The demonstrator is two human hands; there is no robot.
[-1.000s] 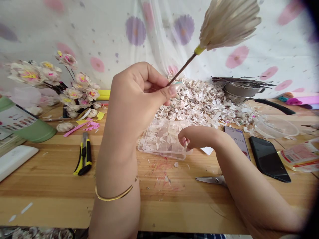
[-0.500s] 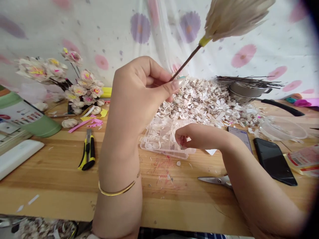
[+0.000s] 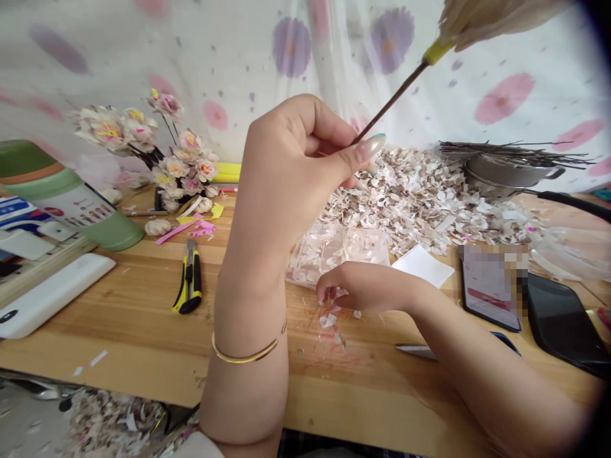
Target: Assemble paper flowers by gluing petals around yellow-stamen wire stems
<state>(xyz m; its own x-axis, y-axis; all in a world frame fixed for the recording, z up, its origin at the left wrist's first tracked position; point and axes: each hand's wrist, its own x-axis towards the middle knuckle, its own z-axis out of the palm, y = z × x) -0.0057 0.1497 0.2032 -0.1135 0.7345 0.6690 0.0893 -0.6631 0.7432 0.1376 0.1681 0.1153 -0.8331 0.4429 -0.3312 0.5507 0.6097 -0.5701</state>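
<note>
My left hand (image 3: 300,172) is raised above the wooden table (image 3: 143,331), pinching the thin brown stem (image 3: 391,102) of a handmade flower whose pale petal head (image 3: 487,16) reaches the top edge. My right hand (image 3: 356,286) rests low on the table, fingers curled down onto small white petal scraps (image 3: 328,320) just in front of a clear plastic box (image 3: 338,251) of petals. What those fingers hold is hidden.
A big heap of pale flakes (image 3: 424,197) lies behind the box. A metal pan (image 3: 510,172) with sticks, two phones (image 3: 491,280), scissors (image 3: 420,350), a yellow utility knife (image 3: 189,280), a bunch of finished flowers (image 3: 157,146) and a green bottle (image 3: 67,197) sit around.
My right hand has come out of the plastic box and down onto the table in front of it. The left hand with the flower stayed raised; the view shifted left.
</note>
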